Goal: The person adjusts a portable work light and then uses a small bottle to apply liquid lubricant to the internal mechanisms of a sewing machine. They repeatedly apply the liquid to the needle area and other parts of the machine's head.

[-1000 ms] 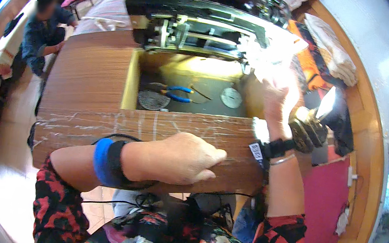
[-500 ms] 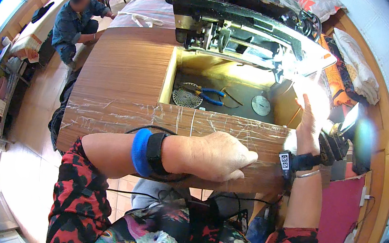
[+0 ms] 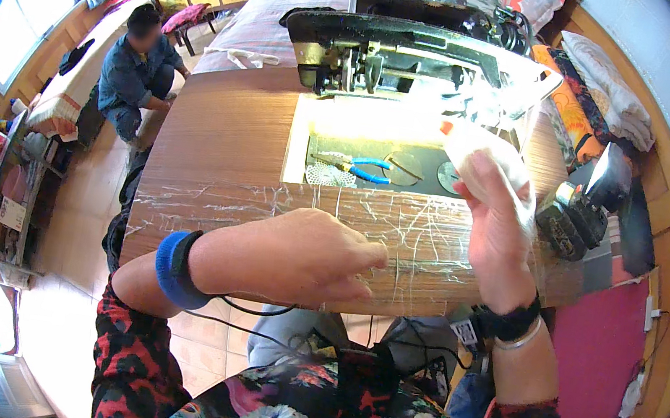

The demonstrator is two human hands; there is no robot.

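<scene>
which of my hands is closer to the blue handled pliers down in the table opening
Right. Your right hand is raised just right of the blue-handled pliers, holding a white bottle. Your left hand rests on the table's front edge, below them.

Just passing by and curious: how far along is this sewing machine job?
Done: the sewing machine is tipped back, its well open. In hand: the right hand holds a white bottle over the well; the left hand rests on the table. Left: pliers lie inside, machine not lowered.
</scene>
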